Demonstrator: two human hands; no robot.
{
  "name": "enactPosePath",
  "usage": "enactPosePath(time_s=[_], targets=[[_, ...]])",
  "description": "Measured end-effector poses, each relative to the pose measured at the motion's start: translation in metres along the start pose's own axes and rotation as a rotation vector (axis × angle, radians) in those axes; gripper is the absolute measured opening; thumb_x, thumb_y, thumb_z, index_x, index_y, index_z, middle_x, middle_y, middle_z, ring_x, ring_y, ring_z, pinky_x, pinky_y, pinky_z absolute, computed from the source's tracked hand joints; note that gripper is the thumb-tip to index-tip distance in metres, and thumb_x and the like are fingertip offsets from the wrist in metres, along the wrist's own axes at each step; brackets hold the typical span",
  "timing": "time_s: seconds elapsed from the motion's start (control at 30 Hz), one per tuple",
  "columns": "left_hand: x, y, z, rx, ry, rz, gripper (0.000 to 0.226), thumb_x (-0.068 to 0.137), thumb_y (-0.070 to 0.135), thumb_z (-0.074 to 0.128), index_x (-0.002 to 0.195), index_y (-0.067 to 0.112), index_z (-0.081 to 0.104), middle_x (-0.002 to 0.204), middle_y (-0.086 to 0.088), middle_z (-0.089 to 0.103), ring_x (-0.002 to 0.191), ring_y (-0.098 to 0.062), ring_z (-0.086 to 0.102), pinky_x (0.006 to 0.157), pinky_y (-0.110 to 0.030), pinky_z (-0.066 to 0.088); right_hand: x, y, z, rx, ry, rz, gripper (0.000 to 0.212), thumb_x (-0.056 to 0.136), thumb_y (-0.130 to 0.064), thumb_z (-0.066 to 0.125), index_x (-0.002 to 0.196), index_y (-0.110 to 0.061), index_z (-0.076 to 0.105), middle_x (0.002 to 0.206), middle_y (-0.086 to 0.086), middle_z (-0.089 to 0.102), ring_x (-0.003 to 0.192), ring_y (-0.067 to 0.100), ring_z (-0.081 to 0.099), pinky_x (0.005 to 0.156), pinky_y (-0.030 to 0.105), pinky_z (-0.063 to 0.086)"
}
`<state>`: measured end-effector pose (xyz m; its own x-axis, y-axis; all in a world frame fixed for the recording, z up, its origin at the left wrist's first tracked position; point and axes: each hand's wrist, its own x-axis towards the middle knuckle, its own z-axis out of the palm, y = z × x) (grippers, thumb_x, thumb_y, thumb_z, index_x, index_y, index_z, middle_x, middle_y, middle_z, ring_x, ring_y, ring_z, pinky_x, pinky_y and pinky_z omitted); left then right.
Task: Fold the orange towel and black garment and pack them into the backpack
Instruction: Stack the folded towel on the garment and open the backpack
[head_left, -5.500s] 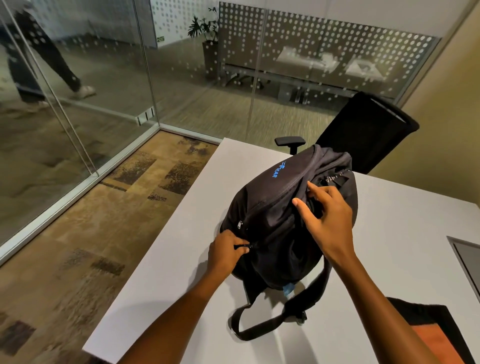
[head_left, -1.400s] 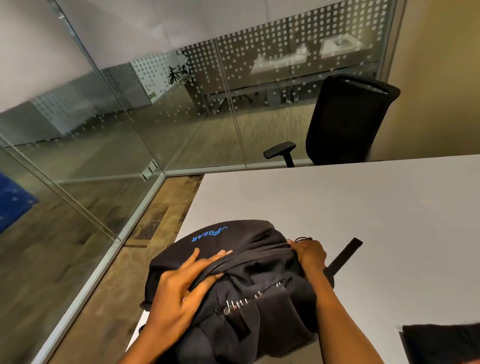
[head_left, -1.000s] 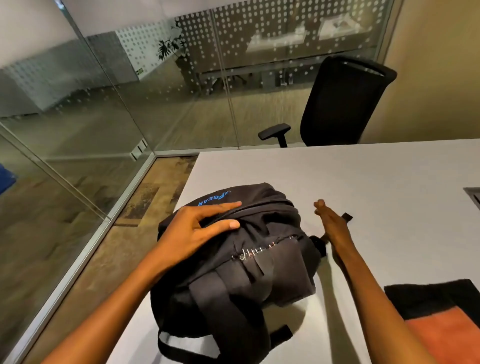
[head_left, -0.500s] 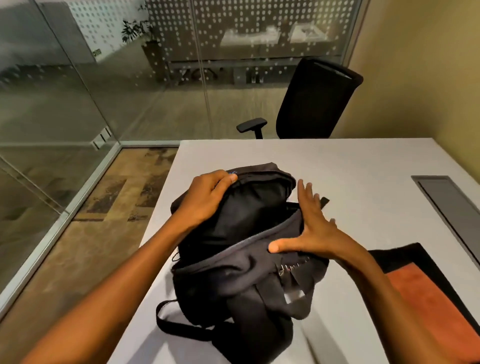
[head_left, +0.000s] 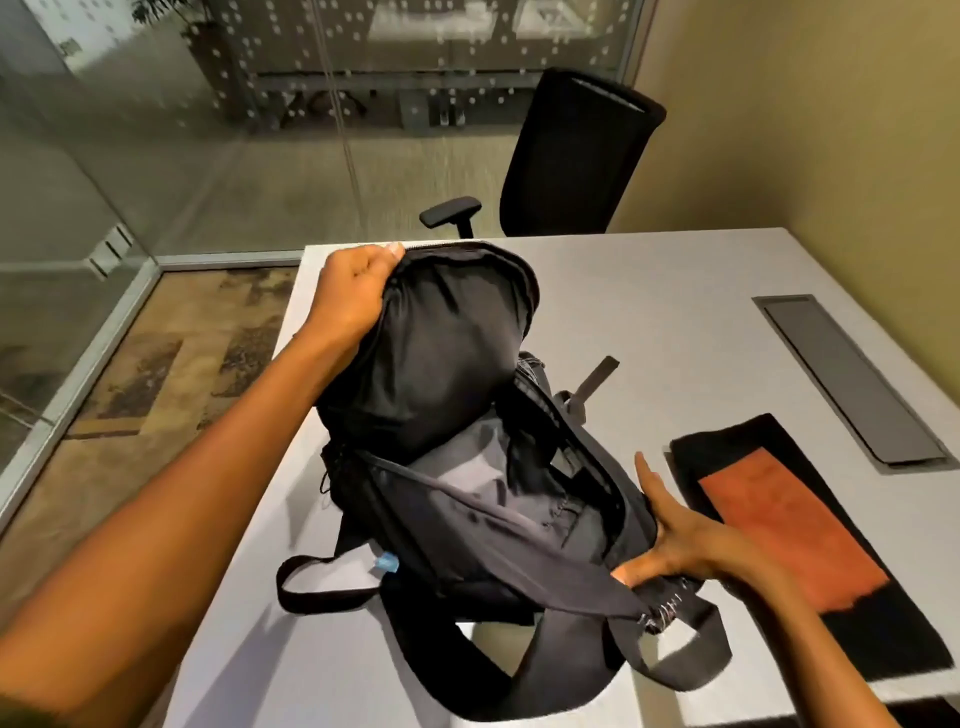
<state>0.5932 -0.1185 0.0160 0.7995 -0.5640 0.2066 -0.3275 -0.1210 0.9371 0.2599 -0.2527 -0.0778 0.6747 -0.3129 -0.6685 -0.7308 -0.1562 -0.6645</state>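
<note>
Two hands are on the backpack (head_left: 467, 467), and judging by how things lie, we are near the end of the job: both cloths look folded already, the main compartment gapes open and shows only grey lining, so what is left is the packing itself. Our left hand (head_left: 353, 296) has its fingers (head_left: 387, 254) curled tight over the top edge of the front flap, pinching it and holding it up and away from us so the mouth stays wide. Our right hand (head_left: 680, 540) is mostly spread: the long fingers (head_left: 647, 480) lie flat and extended along the outside of the near rim of the opening, while the thumb hooks under the rim fabric, so it braces and lightly pinches the edge without closing into a fist. Just beyond the right hand's outer side, close by on the tabletop (head_left: 675, 322), lies the orange towel (head_left: 789, 535), folded into a long strip and resting on top of the folded black garment (head_left: 878, 634), which shows around it as a dark border. Below the right hand the shoulder straps trail toward us. Farther out, past the left hand, stands a black office chair (head_left: 571, 156) against the tabletop's far edge.
</note>
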Motion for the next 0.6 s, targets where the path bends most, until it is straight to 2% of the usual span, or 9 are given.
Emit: enactPosePath(time_s=[0.07, 0.13, 0.2, 0.23, 0.27, 0.37, 0.5, 0.57, 0.6], targets=[[-0.004, 0.000, 0.006, -0.049, 0.014, -0.010, 0.045, 0.096, 0.024, 0.050, 0.054, 0.015, 0.037, 0.053, 0.007, 0.037, 0.052, -0.006, 0.030, 0.054, -0.026, 0.027, -0.001, 0.002, 0.006, 0.380, 0.014, -0.020, 0.146, 0.042, -0.039, 0.093, 0.150, -0.035, -0.004, 0.155, -0.006, 0.017, 0.139, 0.022, 0.033, 0.108, 0.036, 0.037], [-0.006, 0.001, 0.011, -0.086, 0.035, -0.044, 0.049, 0.096, 0.024, 0.050, 0.052, 0.020, 0.029, 0.047, 0.009, 0.031, 0.046, -0.005, 0.024, 0.049, -0.025, 0.023, 0.002, 0.011, 0.016, 0.816, 0.029, 0.004, 0.124, 0.045, -0.039, 0.092, 0.149, -0.025, 0.026, 0.145, 0.006, 0.044, 0.116, 0.025, 0.060, 0.090, 0.041, 0.054], [-0.004, -0.001, 0.014, -0.155, 0.063, -0.083, 0.046, 0.094, 0.028, 0.052, 0.054, 0.020, 0.031, 0.055, 0.000, 0.030, 0.052, -0.011, 0.025, 0.053, -0.028, 0.023, -0.001, 0.014, 0.025, 1.083, 0.063, 0.044, 0.069, 0.065, -0.037, 0.079, 0.125, -0.008, 0.059, 0.118, 0.018, 0.066, 0.086, 0.028, 0.072, 0.061, 0.040, 0.060], [-0.002, -0.001, 0.015, -0.201, 0.078, -0.099, 0.042, 0.092, 0.032, 0.054, 0.057, 0.018, 0.036, 0.060, -0.003, 0.032, 0.056, -0.013, 0.029, 0.056, -0.029, 0.025, -0.005, 0.013, 0.029, 1.105, 0.063, 0.073, 0.049, 0.073, -0.033, 0.069, 0.111, -0.003, 0.066, 0.104, 0.021, 0.070, 0.076, 0.029, 0.072, 0.052, 0.037, 0.059], [0.000, -0.001, 0.014, -0.237, 0.100, -0.119, 0.037, 0.087, 0.037, 0.057, 0.061, 0.014, 0.043, 0.065, -0.005, 0.038, 0.060, -0.016, 0.033, 0.059, -0.030, 0.030, -0.007, 0.012, 0.032, 1.079, 0.053, 0.097, 0.043, 0.074, -0.029, 0.065, 0.105, 0.001, 0.066, 0.096, 0.023, 0.072, 0.071, 0.030, 0.072, 0.050, 0.035, 0.058], [0.016, -0.001, 0.012, -0.321, 0.172, -0.154, 0.032, 0.080, 0.040, 0.061, 0.073, 0.009, 0.056, 0.077, -0.009, 0.049, 0.071, -0.019, 0.044, 0.066, -0.033, 0.041, -0.005, 0.013, 0.034, 0.936, 0.025, 0.100, 0.049, 0.067, -0.014, 0.070, 0.111, 0.007, 0.062, 0.094, 0.025, 0.071, 0.073, 0.031, 0.072, 0.055, 0.032, 0.057], [0.062, 0.019, 0.007, -0.347, 0.287, -0.142, 0.028, 0.085, 0.029, 0.060, 0.063, 0.018, 0.046, 0.074, -0.005, 0.041, 0.068, -0.018, 0.037, 0.061, -0.031, 0.034, 0.003, 0.000, 0.025, 0.805, 0.060, 0.016, 0.061, 0.050, -0.007, 0.090, 0.106, 0.001, 0.066, 0.097, 0.024, 0.071, 0.079, 0.034, 0.071, 0.060, 0.032, 0.058], [0.087, 0.033, 0.004, -0.345, 0.380, -0.129, 0.036, 0.089, 0.022, 0.059, 0.059, 0.023, 0.039, 0.065, 0.000, 0.035, 0.060, -0.011, 0.033, 0.057, -0.027, 0.030, 0.011, -0.009, 0.018, 0.768, 0.109, -0.036, 0.068, 0.035, -0.013, 0.096, 0.097, -0.001, 0.072, 0.094, 0.023, 0.072, 0.082, 0.036, 0.071, 0.062, 0.034, 0.058], [0.098, 0.039, 0.004, -0.330, 0.414, -0.128, 0.038, 0.089, 0.022, 0.059, 0.058, 0.024, 0.038, 0.063, 0.003, 0.033, 0.058, -0.009, 0.030, 0.056, -0.026, 0.029, 0.017, -0.013, 0.014, 0.744, 0.145, -0.054, 0.066, 0.036, -0.015, 0.096, 0.096, 0.000, 0.072, 0.093, 0.023, 0.072, 0.083, 0.037, 0.071, 0.064, 0.035, 0.058]])
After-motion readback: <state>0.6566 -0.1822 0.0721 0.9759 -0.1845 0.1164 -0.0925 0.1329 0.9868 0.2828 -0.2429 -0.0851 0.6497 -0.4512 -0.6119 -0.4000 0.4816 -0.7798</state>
